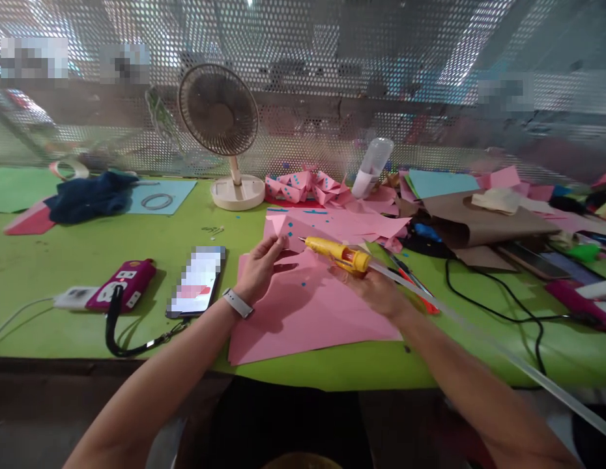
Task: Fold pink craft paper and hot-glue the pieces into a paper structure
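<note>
My left hand [260, 266], with a pale watch on its wrist, pinches a small folded piece of pink paper [280, 225] marked with blue dots. Wrapped in my right hand [374, 290] is a yellow hot glue gun [335, 253], its nozzle pointing left toward that folded piece, a short gap apart. A long whitish glue stick [459, 319] trails from the gun's back to the lower right. Below both hands lie pink paper sheets [313, 319] on the green table. Behind them, several folded pink paper shapes with blue dots [307, 185] sit in a pile.
A fan [234, 189] stands at the back, a tilted clear bottle [374, 166] right of it. On the left are a phone [198, 280], a purple power strip [122, 284] and a dark blue cloth [90, 197]. Brown paper [472, 218] and a black cable [498, 312] lie right.
</note>
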Action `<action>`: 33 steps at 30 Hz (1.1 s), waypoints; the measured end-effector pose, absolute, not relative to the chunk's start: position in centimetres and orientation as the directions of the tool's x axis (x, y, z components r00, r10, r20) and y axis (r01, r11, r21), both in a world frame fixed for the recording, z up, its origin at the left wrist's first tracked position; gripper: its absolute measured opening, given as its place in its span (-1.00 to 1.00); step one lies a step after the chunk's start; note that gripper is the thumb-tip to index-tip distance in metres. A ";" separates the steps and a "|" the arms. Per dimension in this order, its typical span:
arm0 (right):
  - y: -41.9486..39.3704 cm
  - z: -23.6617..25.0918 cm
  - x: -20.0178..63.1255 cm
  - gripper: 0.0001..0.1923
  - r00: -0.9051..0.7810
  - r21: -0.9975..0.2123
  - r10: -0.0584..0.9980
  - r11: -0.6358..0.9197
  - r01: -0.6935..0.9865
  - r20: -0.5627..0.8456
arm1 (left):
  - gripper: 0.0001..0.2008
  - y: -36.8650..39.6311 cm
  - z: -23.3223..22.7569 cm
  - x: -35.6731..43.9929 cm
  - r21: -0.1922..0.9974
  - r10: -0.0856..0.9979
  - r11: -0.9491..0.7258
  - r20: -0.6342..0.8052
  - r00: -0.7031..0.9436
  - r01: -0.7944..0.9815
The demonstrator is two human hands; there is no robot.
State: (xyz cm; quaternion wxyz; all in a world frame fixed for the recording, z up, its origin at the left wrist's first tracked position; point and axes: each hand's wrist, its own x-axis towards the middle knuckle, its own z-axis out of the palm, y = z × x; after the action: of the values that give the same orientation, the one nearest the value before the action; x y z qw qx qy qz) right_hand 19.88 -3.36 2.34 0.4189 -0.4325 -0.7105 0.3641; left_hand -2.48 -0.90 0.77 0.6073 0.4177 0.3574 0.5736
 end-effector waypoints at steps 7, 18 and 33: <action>-3.6 2.3 19.9 -0.67 -0.254 -0.872 0.927 0.351 0.341 0.274 | -0.67 -1.1 1.0 -2.3 0.935 0.996 -0.029 0.056 0.066 -0.353; -3.9 2.2 19.7 -0.70 -0.289 -0.858 0.926 0.343 0.382 0.242 | -0.69 -1.2 1.0 -2.2 0.946 0.989 -0.129 0.146 0.035 -0.297; -3.7 2.3 19.5 -0.65 -0.286 -0.845 0.920 0.366 0.391 0.266 | -0.66 -1.2 0.9 -2.2 0.948 0.983 -0.154 0.175 0.053 -0.277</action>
State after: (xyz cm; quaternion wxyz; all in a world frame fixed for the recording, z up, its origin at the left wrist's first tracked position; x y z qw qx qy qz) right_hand 19.54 -3.73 2.27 0.3920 -0.4507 -0.7275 0.3376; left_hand -2.16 -1.21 0.86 0.5394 0.4854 0.3637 0.5841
